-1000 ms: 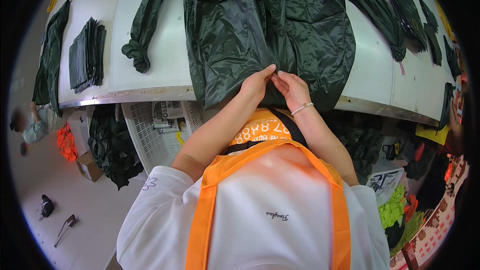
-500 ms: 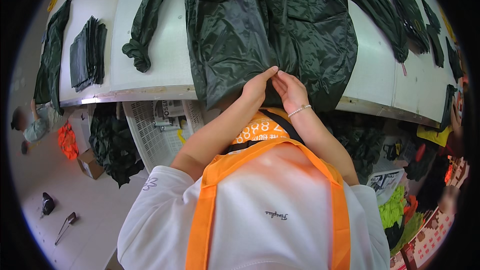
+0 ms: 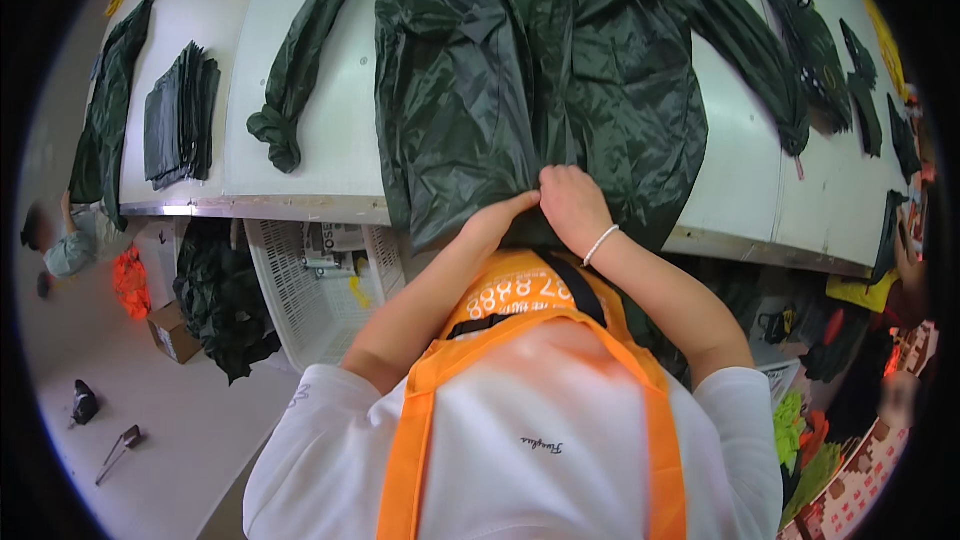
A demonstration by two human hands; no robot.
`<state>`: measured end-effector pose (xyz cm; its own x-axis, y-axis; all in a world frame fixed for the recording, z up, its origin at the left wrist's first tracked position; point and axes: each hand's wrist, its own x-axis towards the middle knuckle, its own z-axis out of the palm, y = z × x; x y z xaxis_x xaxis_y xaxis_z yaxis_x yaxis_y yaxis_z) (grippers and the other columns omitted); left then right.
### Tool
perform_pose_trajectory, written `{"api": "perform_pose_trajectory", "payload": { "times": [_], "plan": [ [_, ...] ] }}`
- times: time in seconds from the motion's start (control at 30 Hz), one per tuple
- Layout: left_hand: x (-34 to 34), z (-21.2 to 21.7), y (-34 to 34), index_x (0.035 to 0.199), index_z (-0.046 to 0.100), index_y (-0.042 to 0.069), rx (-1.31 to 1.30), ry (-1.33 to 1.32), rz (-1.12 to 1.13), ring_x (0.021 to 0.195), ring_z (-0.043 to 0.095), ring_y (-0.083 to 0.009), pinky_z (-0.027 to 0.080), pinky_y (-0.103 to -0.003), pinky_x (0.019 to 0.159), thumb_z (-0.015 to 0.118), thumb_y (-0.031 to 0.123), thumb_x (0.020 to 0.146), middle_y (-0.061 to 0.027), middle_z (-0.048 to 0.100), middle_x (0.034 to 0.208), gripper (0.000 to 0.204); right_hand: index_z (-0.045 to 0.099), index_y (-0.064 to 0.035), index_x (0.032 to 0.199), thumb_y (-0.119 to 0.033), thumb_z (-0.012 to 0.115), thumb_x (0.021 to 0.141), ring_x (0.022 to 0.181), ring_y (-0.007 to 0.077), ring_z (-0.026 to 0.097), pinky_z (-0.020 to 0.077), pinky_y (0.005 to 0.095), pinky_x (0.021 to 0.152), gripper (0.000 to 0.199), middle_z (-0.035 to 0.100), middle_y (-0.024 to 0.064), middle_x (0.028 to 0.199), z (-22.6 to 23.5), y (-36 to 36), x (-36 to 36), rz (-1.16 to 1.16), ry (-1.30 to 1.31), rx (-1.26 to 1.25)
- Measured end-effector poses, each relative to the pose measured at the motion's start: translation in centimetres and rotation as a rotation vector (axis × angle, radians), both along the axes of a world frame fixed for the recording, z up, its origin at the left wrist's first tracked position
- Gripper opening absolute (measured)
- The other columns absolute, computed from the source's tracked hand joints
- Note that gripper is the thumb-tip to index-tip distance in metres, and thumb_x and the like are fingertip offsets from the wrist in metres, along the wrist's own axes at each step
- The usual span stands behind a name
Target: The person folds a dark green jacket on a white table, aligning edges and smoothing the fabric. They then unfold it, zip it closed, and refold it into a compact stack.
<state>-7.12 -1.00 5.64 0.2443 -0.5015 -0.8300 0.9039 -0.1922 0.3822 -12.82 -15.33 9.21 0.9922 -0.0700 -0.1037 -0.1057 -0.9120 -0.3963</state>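
Note:
A dark green, shiny jacket (image 3: 460, 90) lies spread on the white table with its front toward me and its sleeves stretched out to both sides. Its bottom hem hangs over the near table edge. My left hand (image 3: 502, 218) is closed on the jacket's lower front edge, thumb reaching toward the middle. Right beside it, my right hand (image 3: 575, 208) is curled shut on the other side of the front opening. The fingertips of both hands nearly meet there, and whatever small part sits between them is hidden.
Folded dark green pieces (image 3: 182, 118) lie left on the table (image 3: 300, 208), with more garments (image 3: 815, 60) at right. Below the edge stand a white plastic basket (image 3: 285, 285) and heaped dark cloth (image 3: 215, 300). Another person (image 3: 70, 250) is at far left.
My right hand has turned from fingers extended to a curled grip at the jacket's front opening. Both hands have come slightly lower in view, and the jacket's front panels have shifted.

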Motion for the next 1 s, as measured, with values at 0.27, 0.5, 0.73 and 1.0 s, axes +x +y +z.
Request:
{"api": "perform_pose_trajectory", "payload": {
  "times": [0.27,0.5,0.73,1.0],
  "plan": [
    [-6.9,1.3,4.3,0.100,0.062,0.000,0.118,0.570,0.047,0.077,0.066,-0.0259,0.055,-0.038,0.076,0.058,0.028,0.091,-0.0154,0.068,0.091,0.030,0.061,-0.0062,0.088,-0.014,0.059,0.078,0.120,0.0298,0.047,0.0233,0.0503,0.109,0.014,0.063,0.0092,0.090,-0.7,-6.6,9.3,0.532,-0.062,-0.398],
    [-13.0,-3.5,5.9,0.099,0.062,-0.003,0.278,0.512,0.290,0.078,0.066,-0.0263,0.055,-0.038,0.075,0.062,0.024,0.089,-0.0153,0.068,0.092,0.028,0.066,-0.0112,0.080,-0.025,0.068,0.077,0.087,0.0264,0.062,0.0365,0.0412,0.088,0.014,0.067,0.0057,0.077,-0.8,-5.7,14.9,0.804,0.540,-0.232],
    [-15.4,-3.0,6.8,0.111,0.059,-0.003,0.301,-0.105,-0.403,0.088,0.065,-0.0345,0.052,-0.042,0.084,0.052,0.043,0.092,-0.0172,0.066,0.104,0.051,0.061,-0.0085,0.080,-0.019,0.064,0.079,0.079,0.0282,0.062,0.0445,0.0393,0.072,0.010,0.065,0.0082,0.075,-2.0,-6.8,11.0,0.904,0.449,0.074],
    [6.4,3.4,-1.1,0.090,0.064,0.002,0.290,-1.228,-0.322,0.070,0.063,-0.0318,0.049,-0.038,0.061,0.068,0.024,0.079,-0.0154,0.064,0.075,0.025,0.062,-0.0074,0.079,-0.015,0.059,0.079,0.080,0.0272,0.062,0.0442,0.0383,0.076,0.008,0.064,0.0092,0.076,-2.6,-6.9,8.3,0.672,0.125,0.196]
  ]
}}
